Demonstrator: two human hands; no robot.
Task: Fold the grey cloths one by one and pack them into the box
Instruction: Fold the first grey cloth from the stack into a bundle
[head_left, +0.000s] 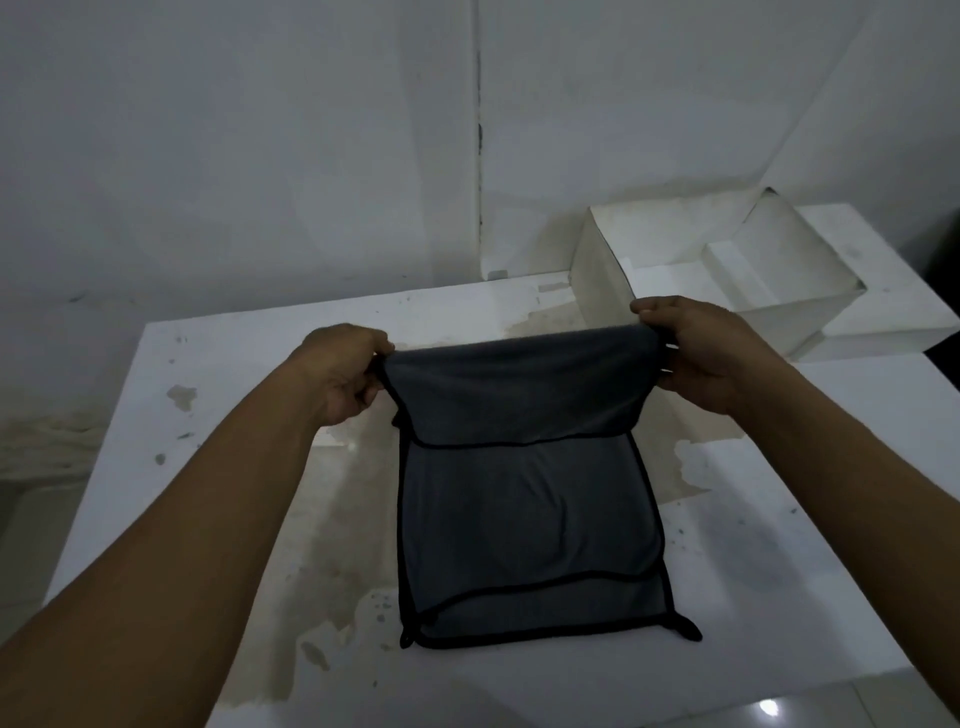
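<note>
Nearest, two bare forearms (156, 545), stretched forward over a white table (753, 597) blotched with brownish stains. On its middle, a grey cloth (519, 519) with a black hem, near end flat, far end lifted and folding back. Left grip (345, 371) pinching the far left corner, right grip (706, 348) pinching the far right. Just beyond the right grip, an open white box (602, 260). Plain white wall (234, 156) behind. Table surface showing either side of the cloth.
</note>
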